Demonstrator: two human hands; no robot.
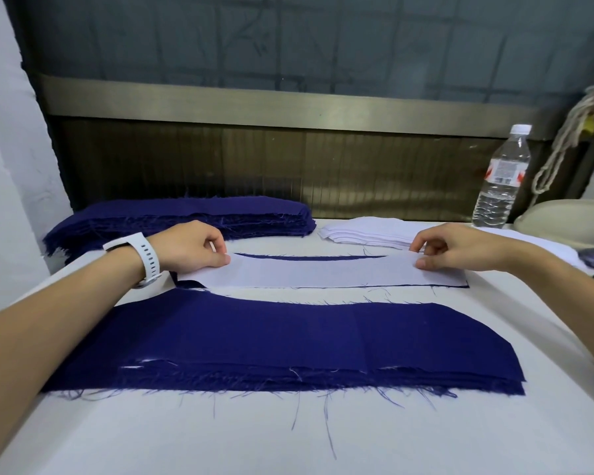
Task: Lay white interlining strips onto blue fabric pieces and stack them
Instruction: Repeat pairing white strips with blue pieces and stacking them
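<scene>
Head view: both hands work over the far half of the table (288, 440), well apart from each other.
Left hand (192, 246): thumb and curled fingers pinch the left end of the white interlining strip (323, 274); white watch (144, 255) on the wrist.
Right hand (456, 248): thumb and fingers pinch the strip's right end.
Strip position: lies flat on a blue fabric piece (309, 258), which shows only as a thin blue edge along the far side and at the left corner.
Near stack (288, 341): blue pieces piled just in front of the strip; frayed threads along the near edge, white slivers between layers.
Far stack (186, 217): thicker pile of blue pieces behind the left hand.
Interlining pile (364, 231): white strips behind the right hand, beside the far stack.
Water bottle (501, 180): upright, far right.
</scene>
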